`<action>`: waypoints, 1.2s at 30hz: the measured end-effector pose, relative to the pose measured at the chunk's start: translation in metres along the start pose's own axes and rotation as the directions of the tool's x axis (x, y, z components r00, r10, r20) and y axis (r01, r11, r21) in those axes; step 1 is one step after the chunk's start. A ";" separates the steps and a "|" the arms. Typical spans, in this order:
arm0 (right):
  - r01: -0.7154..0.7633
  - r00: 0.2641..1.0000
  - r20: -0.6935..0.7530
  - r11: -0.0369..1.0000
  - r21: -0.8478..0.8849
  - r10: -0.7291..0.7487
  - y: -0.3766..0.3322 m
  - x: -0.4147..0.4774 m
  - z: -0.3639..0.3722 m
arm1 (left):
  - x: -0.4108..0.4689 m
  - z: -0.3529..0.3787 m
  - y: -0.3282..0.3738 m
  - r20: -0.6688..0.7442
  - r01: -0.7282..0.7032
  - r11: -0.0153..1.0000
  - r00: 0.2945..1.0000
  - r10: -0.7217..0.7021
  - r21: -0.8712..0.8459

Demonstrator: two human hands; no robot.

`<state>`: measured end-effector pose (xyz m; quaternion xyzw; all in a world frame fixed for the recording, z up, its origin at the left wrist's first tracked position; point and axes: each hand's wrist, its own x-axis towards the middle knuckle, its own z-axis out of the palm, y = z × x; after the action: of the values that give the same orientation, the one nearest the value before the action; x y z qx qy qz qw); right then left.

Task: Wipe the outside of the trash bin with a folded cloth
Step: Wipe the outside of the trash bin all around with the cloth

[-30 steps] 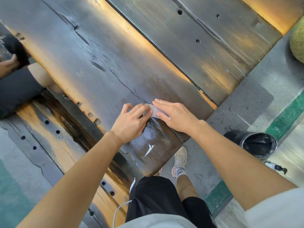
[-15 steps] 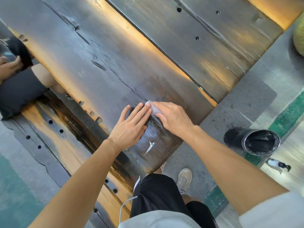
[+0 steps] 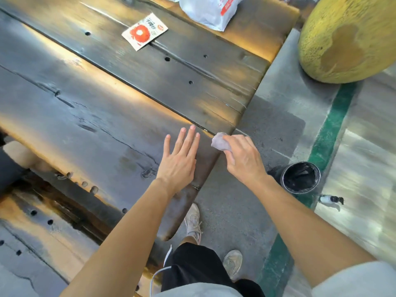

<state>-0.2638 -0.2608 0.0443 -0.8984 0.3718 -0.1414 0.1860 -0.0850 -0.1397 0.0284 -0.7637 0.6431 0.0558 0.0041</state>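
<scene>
Item: trash bin [image 3: 300,177], small, dark, cylindrical, lined with a black bag; stands on the grey concrete floor [image 3: 235,211] beside the green painted stripe [image 3: 327,133], to the right of the bench end and just beyond the right wrist; long axis roughly upright, open mouth facing up toward the camera, so that the rim and liner show and only a sliver of the outer wall on its left side. Item: cloth [image 3: 219,142], pale lilac-grey, bunched into a small wad rather than lying flat; held in the right hand [image 3: 244,159] above the corner of the bench, the wad protruding up and left from the hand; well apart from the bin. Right-hand fingers [image 3: 233,139] curled and pinching the cloth. Left hand [image 3: 179,159] palm down, flat on the dark weathered wooden bench [image 3: 96,125] near its end; fingers [image 3: 188,138] straight, slightly spread, pointing away from the person, holding nothing. Further items on the bench's far plank: red-and-white sachet [image 3: 144,31]; white plastic bag [image 3: 210,9] with red print. On the floor: large yellow-green rounded boulder-like object [image 3: 347,37], upper right; small white spray bottle [image 3: 330,200] lying just below the bin. The person's two pale sneakers [image 3: 194,221] and black shorts [image 3: 192,266] show below the arms.
</scene>
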 end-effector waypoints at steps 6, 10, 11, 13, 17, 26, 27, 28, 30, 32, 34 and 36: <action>-0.179 0.983 -0.045 0.980 -0.083 0.176 0.051 -0.054 -0.062 | 0.026 -0.023 0.077 0.012 -0.094 0.996 0.996 0.094 0.009; -0.314 0.949 -0.069 0.941 -0.127 0.307 0.089 -0.104 -0.101 | 0.026 -0.036 0.139 -0.011 -0.134 0.991 0.991 0.134 -0.025; -0.334 0.942 -0.071 0.931 -0.144 0.327 0.098 -0.117 -0.111 | 0.025 -0.038 0.155 -0.017 -0.144 0.989 0.990 0.143 -0.026; -0.369 0.929 -0.101 0.914 -0.169 0.356 0.113 -0.145 -0.131 | 0.021 -0.042 0.188 -0.024 -0.165 0.986 0.986 0.164 -0.027; -0.438 0.893 -0.197 0.881 -0.177 0.404 0.139 -0.202 -0.173 | 0.009 -0.052 0.256 -0.027 -0.198 0.980 0.980 0.197 -0.011; -0.610 0.782 -0.288 0.772 -0.180 0.552 0.201 -0.305 -0.244 | -0.002 -0.068 0.373 -0.066 -0.315 0.948 0.946 0.318 0.045; -0.626 0.770 -0.289 0.760 -0.174 0.568 0.208 -0.311 -0.249 | 0.000 -0.068 0.382 -0.063 -0.328 0.943 0.941 0.331 0.052; -0.643 0.757 -0.288 0.746 -0.171 0.587 0.214 -0.316 -0.253 | 0.002 -0.067 0.389 -0.057 -0.339 0.939 0.938 0.342 0.059; -0.675 0.731 -0.283 0.719 -0.167 0.621 0.225 -0.324 -0.257 | 0.009 -0.064 0.402 -0.041 -0.359 0.931 0.931 0.362 0.072; -0.690 0.720 -0.268 0.704 -0.171 0.640 0.236 -0.329 -0.259 | 0.017 -0.059 0.412 -0.019 -0.374 0.924 0.926 0.377 0.083; -0.697 0.715 -0.250 0.696 -0.172 0.653 0.247 -0.329 -0.260 | 0.027 -0.051 0.419 0.000 -0.382 0.920 0.924 0.383 0.090; -0.711 0.701 -0.244 0.684 -0.163 0.670 0.260 -0.326 -0.260 | 0.040 -0.041 0.426 0.014 -0.394 0.914 0.919 0.395 0.095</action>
<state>-0.7486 -0.2556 0.1242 -0.6919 0.7120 -0.0873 0.0821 -0.4932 -0.2561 0.0930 -0.6175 0.7858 0.0223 0.0275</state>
